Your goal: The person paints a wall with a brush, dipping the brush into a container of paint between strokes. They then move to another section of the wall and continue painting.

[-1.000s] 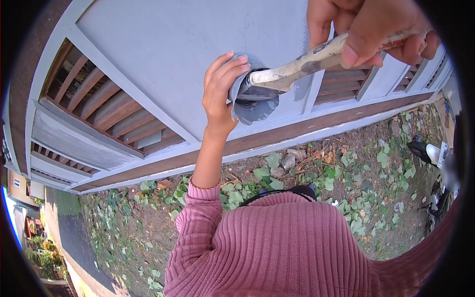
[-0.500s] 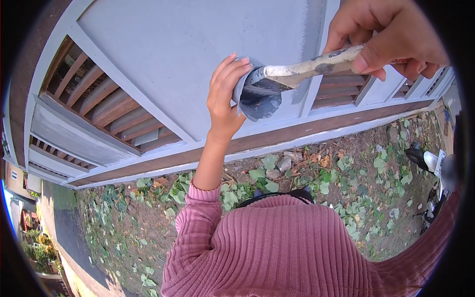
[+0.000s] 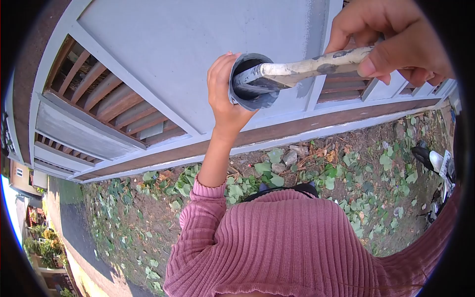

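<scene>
My left hand (image 3: 222,91) is wrapped around a paint cup (image 3: 267,101), smeared with grey paint, its round mouth turned toward me. A paintbrush (image 3: 309,71) has its bristle end inside that cup, so the bristle tips are hidden. Its long pale handle carries grey paint spots. At the upper right, my right hand (image 3: 396,47) pinches the handle near its far end. Behind both hands rises a pale grey-blue wall panel (image 3: 178,44), with a darker grey strip of paint down its right side.
Brown slatted vents (image 3: 111,94) sit in the wall at the left, and more slats (image 3: 341,86) show at the right. Leafy ground plants (image 3: 274,168) and stones (image 3: 290,157) lie along the wall's foot. A parked motorcycle (image 3: 435,161) is at the far right.
The cup has turned so that its mouth faces me more, and the brush's bristle end sits within its rim. My right hand has shifted slightly right and down.
</scene>
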Action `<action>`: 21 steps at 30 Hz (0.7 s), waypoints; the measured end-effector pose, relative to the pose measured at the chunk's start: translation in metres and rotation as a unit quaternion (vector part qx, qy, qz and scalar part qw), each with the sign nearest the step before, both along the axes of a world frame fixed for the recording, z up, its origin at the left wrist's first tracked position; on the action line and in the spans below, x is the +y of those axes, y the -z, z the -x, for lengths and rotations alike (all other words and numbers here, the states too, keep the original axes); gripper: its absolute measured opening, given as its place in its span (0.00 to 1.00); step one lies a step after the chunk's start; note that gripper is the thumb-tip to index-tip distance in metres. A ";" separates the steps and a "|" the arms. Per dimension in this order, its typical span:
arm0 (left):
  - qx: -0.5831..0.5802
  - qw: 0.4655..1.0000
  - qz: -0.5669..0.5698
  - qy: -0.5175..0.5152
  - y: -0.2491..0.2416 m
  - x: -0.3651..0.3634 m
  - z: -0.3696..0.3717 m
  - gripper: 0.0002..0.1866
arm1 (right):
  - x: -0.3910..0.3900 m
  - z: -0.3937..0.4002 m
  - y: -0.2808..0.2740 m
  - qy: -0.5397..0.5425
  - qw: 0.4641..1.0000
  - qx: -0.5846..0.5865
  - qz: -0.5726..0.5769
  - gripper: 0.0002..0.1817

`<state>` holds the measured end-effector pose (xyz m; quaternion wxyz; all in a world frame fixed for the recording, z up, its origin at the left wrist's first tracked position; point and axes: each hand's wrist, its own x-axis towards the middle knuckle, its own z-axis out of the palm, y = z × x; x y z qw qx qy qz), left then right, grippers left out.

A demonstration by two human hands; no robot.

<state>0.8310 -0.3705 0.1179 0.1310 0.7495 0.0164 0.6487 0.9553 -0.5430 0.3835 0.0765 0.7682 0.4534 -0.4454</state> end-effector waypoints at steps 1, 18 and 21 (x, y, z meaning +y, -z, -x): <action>0.002 1.000 -0.013 -0.008 0.000 0.001 0.000 0.36 | -0.001 0.000 -0.001 0.002 1.000 0.004 0.005 0.27; 0.053 0.997 -0.041 -0.037 0.015 0.006 -0.001 0.38 | -0.055 -0.072 0.052 0.149 0.943 0.238 -0.181 0.20; 0.063 0.997 -0.025 -0.028 0.015 0.002 -0.006 0.38 | -0.068 -0.098 0.076 0.128 0.903 0.363 -0.189 0.20</action>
